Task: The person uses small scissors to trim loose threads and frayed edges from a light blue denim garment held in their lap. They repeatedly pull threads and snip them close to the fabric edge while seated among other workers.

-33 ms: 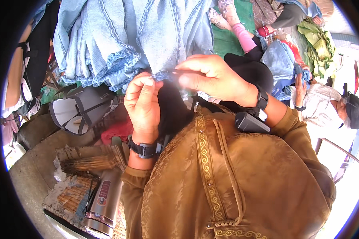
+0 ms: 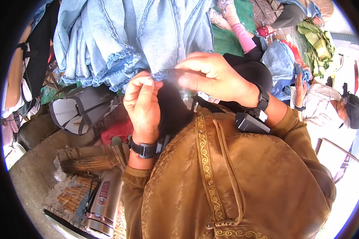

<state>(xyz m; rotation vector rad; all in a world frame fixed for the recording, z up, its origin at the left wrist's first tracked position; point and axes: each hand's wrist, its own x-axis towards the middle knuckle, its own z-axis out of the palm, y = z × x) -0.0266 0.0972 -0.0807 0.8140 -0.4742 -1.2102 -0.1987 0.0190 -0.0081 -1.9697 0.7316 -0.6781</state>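
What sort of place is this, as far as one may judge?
Probably an informal garment-work area: frayed light-blue denim is at the person's left hand and right hand, and more denim lies near a co-worker's hand on the right.

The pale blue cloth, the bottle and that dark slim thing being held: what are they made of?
Pale blue cloth: probably denim, matte and faded, judging by its ridged seams and frayed edge.
Bottle: seemingly metal with a satin finish, given its soft sheen, though metallic paint is possible.
Dark slim thing in the right fingers: too blurred to tell.
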